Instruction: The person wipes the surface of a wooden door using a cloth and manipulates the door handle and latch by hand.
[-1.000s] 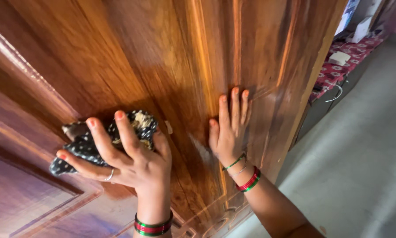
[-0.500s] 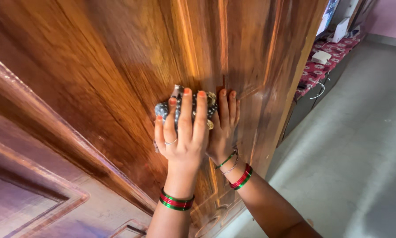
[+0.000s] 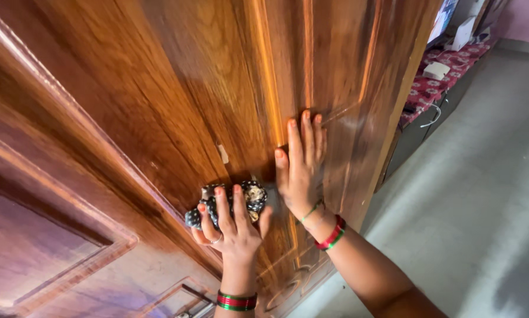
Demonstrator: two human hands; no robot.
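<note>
The wooden door [image 3: 176, 88] fills the left and the middle of the frame; its free edge runs from the upper right down to the lower middle, and right of this edge the grey floor [image 3: 482, 206] lies open; in the upper right corner a low cabinet [image 3: 420, 126] with a red patterned cover stands near the door edge, with a small white box [image 3: 436, 70] on it. The left hand [image 3: 232, 227], in the lower middle, presses a dark dotted cloth [image 3: 226, 203] against the door; its grip is closed on the cloth, the fingers spread over it, and the cloth shows above and left of the fingertips. The right hand [image 3: 300, 171] lies flat on the door just right of the cloth, the fingers straight and together, holding nothing; it is close to the door edge.
</note>
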